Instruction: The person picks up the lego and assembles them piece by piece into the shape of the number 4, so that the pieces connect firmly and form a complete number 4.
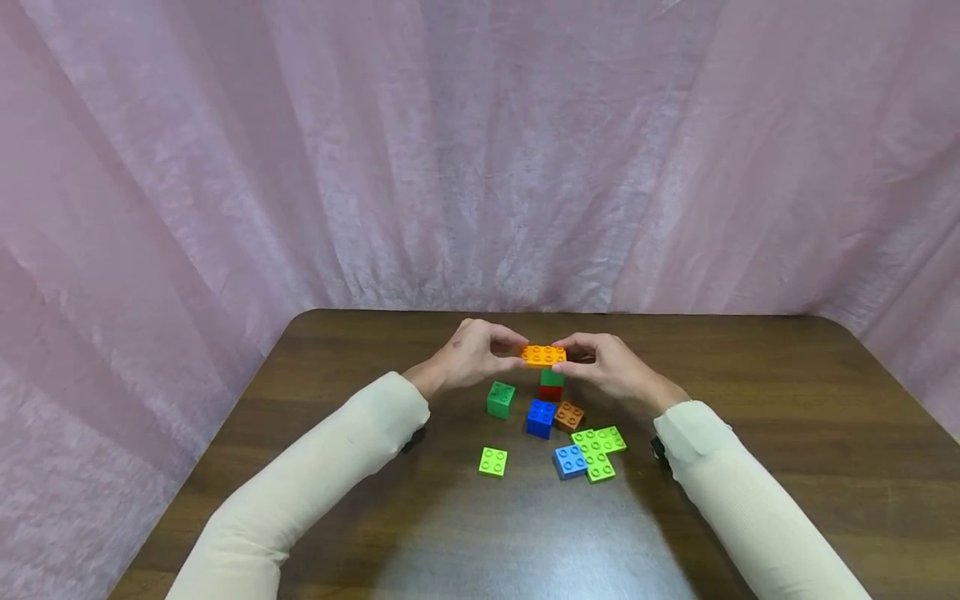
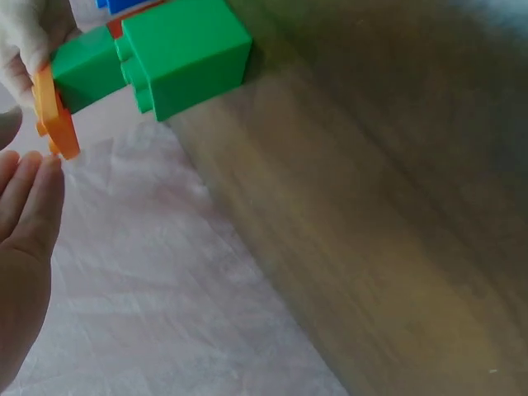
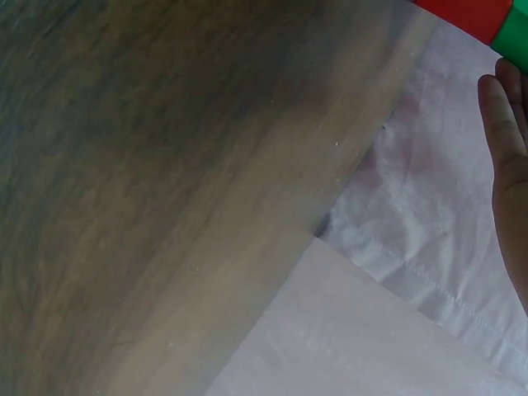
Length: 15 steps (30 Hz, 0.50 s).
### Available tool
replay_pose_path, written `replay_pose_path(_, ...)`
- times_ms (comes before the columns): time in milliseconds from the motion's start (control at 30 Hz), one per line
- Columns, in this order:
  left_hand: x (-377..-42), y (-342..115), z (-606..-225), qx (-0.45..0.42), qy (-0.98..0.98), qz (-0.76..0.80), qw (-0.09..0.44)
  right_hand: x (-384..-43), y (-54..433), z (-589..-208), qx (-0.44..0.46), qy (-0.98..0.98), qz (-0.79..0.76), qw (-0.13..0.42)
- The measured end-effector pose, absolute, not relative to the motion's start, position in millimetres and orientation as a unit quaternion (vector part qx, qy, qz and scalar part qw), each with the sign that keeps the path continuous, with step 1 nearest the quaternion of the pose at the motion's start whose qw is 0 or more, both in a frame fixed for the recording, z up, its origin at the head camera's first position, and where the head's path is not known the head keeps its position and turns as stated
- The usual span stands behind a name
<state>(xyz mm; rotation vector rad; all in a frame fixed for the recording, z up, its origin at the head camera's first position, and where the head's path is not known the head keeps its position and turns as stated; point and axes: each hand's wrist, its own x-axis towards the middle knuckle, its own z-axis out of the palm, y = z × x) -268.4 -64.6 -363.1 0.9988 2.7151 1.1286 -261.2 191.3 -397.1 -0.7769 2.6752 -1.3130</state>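
Both hands meet at a flat orange building brick (image 1: pixel 543 356) with studs on top. My left hand (image 1: pixel 476 357) pinches its left end between thumb and fingers, while my right hand (image 1: pixel 611 367) pinches the right end. Directly beneath is a stack, a green brick (image 1: pixel 551 378) on top of a red brick (image 1: pixel 551 392). In the left wrist view the orange brick (image 2: pixel 56 115) lies right against the stack's green brick (image 2: pixel 87 73). Only part of the right hand (image 3: pixel 513 157) shows in the right wrist view, beside the stack.
Nearer than the stack are a separate green brick (image 1: pixel 500 400), a dark blue brick (image 1: pixel 540 418) and a brown brick (image 1: pixel 568 416). A light blue brick (image 1: pixel 570 462) adjoins lime pieces (image 1: pixel 603 440); another lime brick (image 1: pixel 492 462) lies left. Pink curtain (image 1: pixel 480 167) hangs behind the wooden table (image 1: pixel 787 400).
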Motion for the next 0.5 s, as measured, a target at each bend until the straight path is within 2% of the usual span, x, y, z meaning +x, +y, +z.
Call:
replay_pose_path(333,-248.3,-69.6,-366.8,0.345,0.84,0.418,0.018,-261.1,193.0,-397.4,-0.26,0.87,-0.418,0.01)
replay_pose_path(500,-238.5,-60.1,-368.6,0.352,0.828,0.431,0.07,-262.8,198.3,-394.7,-0.267,0.874,-0.405,0.013)
